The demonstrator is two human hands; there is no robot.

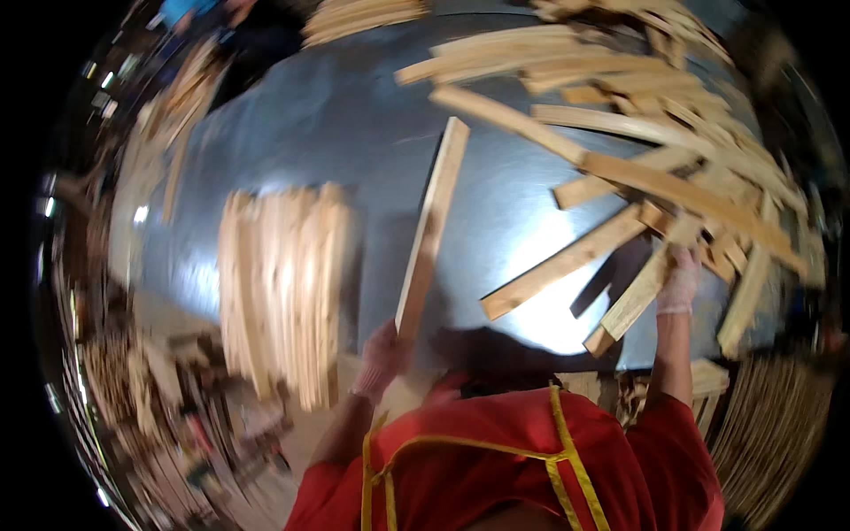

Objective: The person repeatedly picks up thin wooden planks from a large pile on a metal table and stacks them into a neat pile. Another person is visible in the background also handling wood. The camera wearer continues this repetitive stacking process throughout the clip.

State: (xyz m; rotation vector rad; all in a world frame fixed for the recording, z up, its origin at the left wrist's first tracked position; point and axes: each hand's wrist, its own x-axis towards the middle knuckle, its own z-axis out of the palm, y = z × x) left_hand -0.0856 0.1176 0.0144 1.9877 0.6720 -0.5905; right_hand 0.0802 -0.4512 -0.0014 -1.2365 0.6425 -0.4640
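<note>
My left hand point(386, 357) grips a wooden strip point(432, 226) by its near end, and the strip points away from me above the metal table. To its left a stack of wooden strips point(279, 283) lies side by side at the table's near edge. My right hand point(678, 281) is closed around a pale wooden strip point(639, 295) beside the loose pile on the right. Another strip point(567, 263) lies just left of that hand, its far end against the pile. Slight motion blur softens both hands, which look gloved.
A jumbled heap of wooden strips point(620, 80) covers the table's right and far right. More strips point(363, 19) are stacked at the far edge. Someone in blue point(183, 11) is at the far left. Bundled strips point(766, 425) stand below the table at right.
</note>
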